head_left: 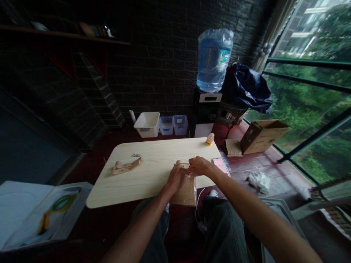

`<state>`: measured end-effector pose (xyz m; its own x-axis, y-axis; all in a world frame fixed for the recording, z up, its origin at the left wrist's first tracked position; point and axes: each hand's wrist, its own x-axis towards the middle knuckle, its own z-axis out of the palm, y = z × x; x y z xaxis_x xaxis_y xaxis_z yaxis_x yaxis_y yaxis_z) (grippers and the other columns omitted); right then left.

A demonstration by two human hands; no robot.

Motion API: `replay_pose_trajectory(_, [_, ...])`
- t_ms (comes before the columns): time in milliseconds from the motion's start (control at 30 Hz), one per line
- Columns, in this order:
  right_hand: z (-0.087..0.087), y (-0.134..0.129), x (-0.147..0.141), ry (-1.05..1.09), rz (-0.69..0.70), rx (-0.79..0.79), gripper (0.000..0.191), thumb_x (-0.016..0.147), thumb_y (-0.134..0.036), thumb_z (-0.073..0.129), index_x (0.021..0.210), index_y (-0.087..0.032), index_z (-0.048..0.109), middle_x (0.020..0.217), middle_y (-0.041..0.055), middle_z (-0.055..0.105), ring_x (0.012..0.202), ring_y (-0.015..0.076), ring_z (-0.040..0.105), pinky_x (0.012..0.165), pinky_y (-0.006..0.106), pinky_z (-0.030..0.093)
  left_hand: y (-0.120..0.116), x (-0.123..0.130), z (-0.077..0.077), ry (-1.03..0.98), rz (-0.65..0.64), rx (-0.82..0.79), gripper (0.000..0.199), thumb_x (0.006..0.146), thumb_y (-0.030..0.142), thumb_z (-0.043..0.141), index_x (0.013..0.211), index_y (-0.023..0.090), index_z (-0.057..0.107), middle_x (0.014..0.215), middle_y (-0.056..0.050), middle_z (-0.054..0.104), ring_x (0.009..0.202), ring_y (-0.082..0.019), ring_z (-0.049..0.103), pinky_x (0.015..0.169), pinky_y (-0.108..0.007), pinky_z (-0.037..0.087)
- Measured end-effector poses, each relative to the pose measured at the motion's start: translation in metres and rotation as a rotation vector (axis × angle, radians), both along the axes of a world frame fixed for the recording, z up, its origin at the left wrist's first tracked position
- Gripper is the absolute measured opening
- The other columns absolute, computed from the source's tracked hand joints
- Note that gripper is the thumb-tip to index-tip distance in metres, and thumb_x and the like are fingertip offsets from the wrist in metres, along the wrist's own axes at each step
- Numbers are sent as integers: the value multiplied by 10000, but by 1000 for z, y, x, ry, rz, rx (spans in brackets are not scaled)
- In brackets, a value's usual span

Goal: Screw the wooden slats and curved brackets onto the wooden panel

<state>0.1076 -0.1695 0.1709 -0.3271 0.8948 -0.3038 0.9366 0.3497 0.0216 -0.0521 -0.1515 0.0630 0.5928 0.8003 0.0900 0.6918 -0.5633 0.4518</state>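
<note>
A low light-wood table (pixel 153 171) stands in front of me. My left hand (pixel 177 178) rests near its front edge on a small wooden piece (pixel 183 165). My right hand (pixel 197 166) grips the same piece from the right, fingers pinched at its end. Both hands cover most of the piece. Another assembled wooden part (pixel 125 166) lies at the table's left, with small dark bits (pixel 135 155) just behind it. A small yellow bottle (pixel 210 139) stands at the far right corner. A pink phone (pixel 221 165) lies at the right edge.
A brown block (pixel 185 193) sits under the table edge by my knees. An open cardboard box (pixel 260 136) and white crumpled bag (pixel 259 180) lie on the floor right. Water dispenser (pixel 212 73), white bins (pixel 148 124) stand behind. An open case (pixel 41 215) lies at left.
</note>
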Motion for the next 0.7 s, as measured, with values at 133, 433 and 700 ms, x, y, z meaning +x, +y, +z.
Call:
replay_pose_trajectory(133, [-4,10,0,10,-58,-62,477,940,-462,580,1178,-66,698,1135,224,744,1081,314,722,811,323,565,-1,2,1,36,4,43,236,843,246,713,1074,202,729,1186,-91,683,1151,-258,603,1037,-362,449])
replay_pose_trajectory(433, [6,14,4,63,-17,-119,397,880,-389,681,1185,-138,717,1202,165,745,1083,275,722,799,278,546,-2,2,10,60,-83,73,202,865,224,673,1050,242,752,1184,-62,713,1164,-249,597,1058,-373,435])
replay_pose_trajectory(700, [23,24,-1,97,-137,-346,326,911,-338,648,1049,-71,774,974,147,803,875,207,767,700,225,522,-4,2,8,152,-49,73,183,902,273,652,1032,223,771,1105,-95,721,1131,-271,598,1010,-388,445])
